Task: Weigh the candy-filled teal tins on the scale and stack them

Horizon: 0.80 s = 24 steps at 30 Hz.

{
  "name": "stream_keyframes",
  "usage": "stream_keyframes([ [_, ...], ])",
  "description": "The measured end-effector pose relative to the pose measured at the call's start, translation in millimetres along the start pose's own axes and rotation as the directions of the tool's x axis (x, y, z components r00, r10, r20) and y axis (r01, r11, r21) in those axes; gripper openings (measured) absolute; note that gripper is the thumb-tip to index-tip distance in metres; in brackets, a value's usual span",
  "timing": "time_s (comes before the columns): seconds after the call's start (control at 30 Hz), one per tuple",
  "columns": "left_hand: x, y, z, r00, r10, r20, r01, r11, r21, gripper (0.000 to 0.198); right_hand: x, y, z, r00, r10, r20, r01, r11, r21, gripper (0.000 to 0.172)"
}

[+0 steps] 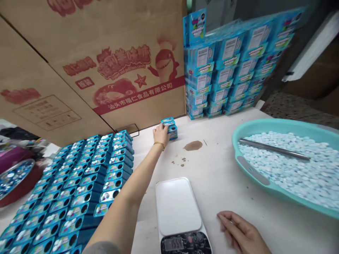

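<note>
My left hand (160, 134) reaches across to the foot of the large carton. Its fingers close over a small blue tin (169, 123) in a little group of such tins; the fingertips are partly hidden. To the left, many blue tins with dark round openings (90, 180) stand in rows under my forearm. My right hand (239, 229) hovers low over the table, right of a white digital scale (178, 206). Its thumb and fingers are drawn together, and I cannot make out whether something small lies between them. Nothing rests on the scale's plate, and its display is lit.
A printed brown carton (132, 63) walls off the back left. Blue display boxes (225, 76) are stacked at the back right. On the right stands a turquoise basin (238, 144) of pale blue candies with a metal rod (275, 149). A red bowl (18, 188) is at far left.
</note>
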<state>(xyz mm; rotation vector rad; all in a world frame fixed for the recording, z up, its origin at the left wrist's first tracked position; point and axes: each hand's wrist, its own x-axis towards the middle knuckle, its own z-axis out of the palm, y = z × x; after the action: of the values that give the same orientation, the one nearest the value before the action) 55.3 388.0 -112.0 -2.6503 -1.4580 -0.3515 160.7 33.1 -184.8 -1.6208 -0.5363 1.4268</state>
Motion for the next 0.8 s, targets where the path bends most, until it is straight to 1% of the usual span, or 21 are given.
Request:
stream_keyframes([
  [0.07,-20,3,-7.3,0.999,-0.021,-0.026,0.021,1.0,0.015,0.048,-5,0,-3,1.0,0.002,-0.003,-0.002,1.0,-0.018,0.05],
  [0.1,-36,2,-14.7,0.999,0.0,-0.039,0.0,1.0,0.01,0.052,-8,0,-5,1.0,0.004,-0.013,-0.005,1.0,-0.025,0.05],
  [0.13,-54,0,-24.5,0.998,0.046,-0.048,-0.046,0.999,-0.004,0.053,-11,0,-8,1.0,0.004,-0.029,-0.005,0.999,-0.033,0.051],
  [0.2,-100,-10,-50.7,0.985,0.167,-0.048,-0.17,0.984,-0.057,0.051,-16,1,-12,0.998,0.01,-0.06,-0.013,0.998,-0.056,0.053],
  [0.23,-127,-17,-66.3,0.977,0.208,-0.042,-0.211,0.974,-0.088,0.048,-17,2,-14,0.998,0.01,-0.069,-0.015,0.997,-0.072,0.054],
  [0.27,-154,-26,-82.6,0.975,0.22,-0.039,-0.223,0.969,-0.11,0.043,-18,3,-15,0.998,0.017,-0.062,-0.022,0.996,-0.087,0.053],
  [0.3,-182,-35,-98.5,0.981,0.189,-0.045,-0.193,0.974,-0.119,0.037,-18,4,-16,0.998,0.018,-0.057,-0.024,0.995,-0.101,0.052],
  [0.33,-210,-44,-112.9,0.991,0.126,-0.052,-0.132,0.985,-0.112,0.032,-18,6,-16,0.998,0.017,-0.053,-0.023,0.993,-0.113,0.051],
  [0.4,-261,-62,-133.1,0.999,-0.008,-0.049,0.006,0.999,-0.049,0.024,-19,7,-16,0.999,-0.002,-0.047,-0.004,0.992,-0.127,0.048],
  [0.43,-282,-70,-137.8,0.998,-0.049,-0.029,0.05,0.999,0.002,0.024,-19,8,-16,0.999,-0.019,-0.046,0.013,0.992,-0.127,0.046],
  [0.5,-315,-82,-137.3,0.996,-0.075,0.038,0.07,0.991,0.113,0.028,-21,9,-15,0.998,-0.054,-0.041,0.049,0.992,-0.113,0.044],
  [0.57,-334,-90,-129.7,0.992,-0.074,0.099,0.053,0.978,0.203,0.025,-21,11,-15,0.996,-0.08,-0.039,0.077,0.994,-0.084,0.042],
  [0.6,-339,-91,-126.0,0.991,-0.075,0.112,0.047,0.971,0.232,0.021,-21,12,-15,0.995,-0.089,-0.04,0.086,0.994,-0.064,0.041],
  [0.67,-340,-88,-123.6,0.992,-0.073,0.103,0.044,0.965,0.259,0.012,-20,13,-15,0.995,-0.1,-0.029,0.1,0.995,-0.021,0.041],
  [0.73,-334,-77,-129.7,0.995,-0.038,0.092,0.015,0.973,0.232,0.012,-19,12,-15,0.995,-0.101,-0.007,0.101,0.995,0.025,0.04],
  [0.8,-320,-56,-141.6,0.992,0.037,0.116,-0.055,0.987,0.149,0.015,-17,9,-16,0.996,-0.091,0.02,0.09,0.994,0.069,0.039],
])
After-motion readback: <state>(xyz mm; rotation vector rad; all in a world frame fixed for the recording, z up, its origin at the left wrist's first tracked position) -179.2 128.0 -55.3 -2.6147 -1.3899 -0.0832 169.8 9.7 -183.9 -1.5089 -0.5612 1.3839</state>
